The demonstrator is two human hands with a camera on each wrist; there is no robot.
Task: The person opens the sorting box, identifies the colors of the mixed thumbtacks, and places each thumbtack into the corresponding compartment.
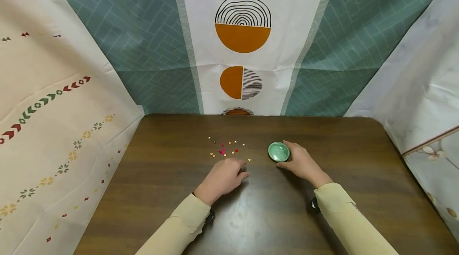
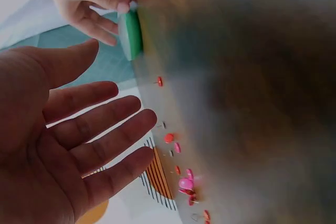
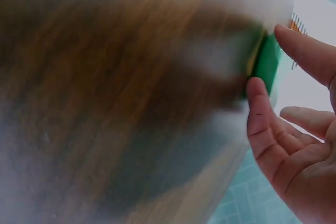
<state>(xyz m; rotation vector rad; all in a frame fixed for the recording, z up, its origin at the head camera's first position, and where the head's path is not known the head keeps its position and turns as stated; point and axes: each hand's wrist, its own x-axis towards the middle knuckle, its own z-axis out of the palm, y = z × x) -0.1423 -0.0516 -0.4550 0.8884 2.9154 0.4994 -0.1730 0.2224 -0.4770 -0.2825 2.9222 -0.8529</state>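
A small round green dish (image 1: 279,152) sits on the table right of centre. My right hand (image 1: 303,163) holds its near right rim between thumb and fingers; the right wrist view shows the fingertips at the edge of the green dish (image 3: 269,64). Left of it lie several scattered thumbtacks, among them a red thumbtack (image 1: 236,150), a gold thumbtack (image 1: 249,159) and a pink thumbtack (image 2: 186,183). My left hand (image 1: 225,177) hovers just in front of the thumbtacks, its fingers loosely extended and nothing visible in them.
The dark brown wooden table (image 1: 172,183) runs back to a teal and white curtain (image 1: 154,48) with orange half circles. Patterned cream cloth (image 1: 71,119) hangs along the left side and pale cloth (image 1: 426,87) along the right.
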